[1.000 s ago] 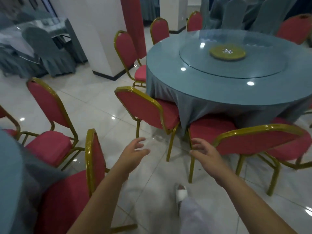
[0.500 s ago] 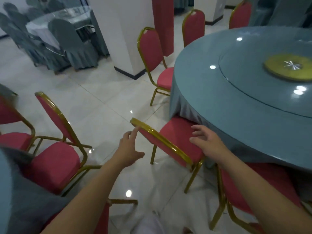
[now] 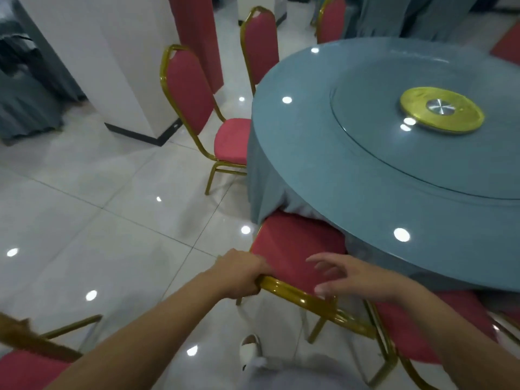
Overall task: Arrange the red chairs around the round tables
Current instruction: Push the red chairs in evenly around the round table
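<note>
Left hand [image 3: 242, 277] grips the gold rail of a red chair [image 3: 295, 246] at the round table's [image 3: 332, 175] near edge, right hand [image 3: 354, 280] hovering above it, fingers spread and holding nothing; two chairs [image 3: 188, 88] already stand along its left edge, a stray chair [image 3: 25, 367] waits apart on the floor

A: What is underfoot?

B: A glossy floor [image 3: 84, 220] of large pale tiles, dotted with small round light reflections.

A: And further back?

B: A square white pillar [image 3: 92, 66] with a dark skirting band [image 3: 140, 136] at its foot. Just beside it stands a red column [image 3: 194, 38]. Grey-blue draped furniture [image 3: 25, 94] sits at far left, with more grey-blue drapery [image 3: 394, 15] along the top right. A white shoe [image 3: 250, 350] shows near the bottom edge.
</note>
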The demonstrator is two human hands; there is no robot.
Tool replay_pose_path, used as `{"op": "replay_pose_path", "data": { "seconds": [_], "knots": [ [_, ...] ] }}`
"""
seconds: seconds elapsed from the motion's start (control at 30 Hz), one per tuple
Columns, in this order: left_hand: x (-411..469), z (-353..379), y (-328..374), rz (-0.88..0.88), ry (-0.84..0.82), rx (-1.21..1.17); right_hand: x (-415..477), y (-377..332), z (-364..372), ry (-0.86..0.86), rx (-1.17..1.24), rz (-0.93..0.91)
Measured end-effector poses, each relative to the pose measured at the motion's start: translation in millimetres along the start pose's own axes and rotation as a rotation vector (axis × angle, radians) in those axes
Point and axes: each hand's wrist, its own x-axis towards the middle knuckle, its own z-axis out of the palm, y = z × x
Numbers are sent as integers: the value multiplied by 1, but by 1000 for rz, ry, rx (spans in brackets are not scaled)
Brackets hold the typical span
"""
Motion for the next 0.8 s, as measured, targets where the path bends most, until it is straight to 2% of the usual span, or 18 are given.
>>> {"op": "replay_pose_path", "data": {
  "seconds": [0.13, 0.23, 0.57, 0.7, 0.8],
  "knots": [
    [38, -38, -20, 88, 90, -65, 11, 11, 17, 182, -116, 53],
    [63, -61, -38, 144, 88, -80, 21, 16, 7, 326, -128, 66],
    [135, -125, -97, 187, -32, -203, 64, -11, -53, 521, 20, -32],
    [156, -142, -133, 219, -59, -291, 84, -28, -64, 574, 16, 22],
    [169, -151, -170, 260, -136, -257, 100, -43, -62, 585, 3, 67]
  ]
}}
